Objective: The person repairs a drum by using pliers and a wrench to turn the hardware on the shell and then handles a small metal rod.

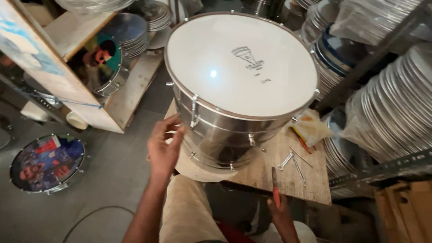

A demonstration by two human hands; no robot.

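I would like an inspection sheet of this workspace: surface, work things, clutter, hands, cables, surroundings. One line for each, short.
Surface: small wooden table, worn, a pale round board under the drum.
Work things: large steel drum with white drumhead, tilted toward the camera; metal lugs along the rim.
Clutter: spanners, a plastic bag behind them, small bolts on the wood.
Hands: left hand open, fingers at the drum shell; right hand in a closed grip on a red-handled tool.
Cables: one dark cable curving on the floor.
Surroundings: stacked metal hoops on racks at right, printed drumhead on the floor, wooden shelf at left.
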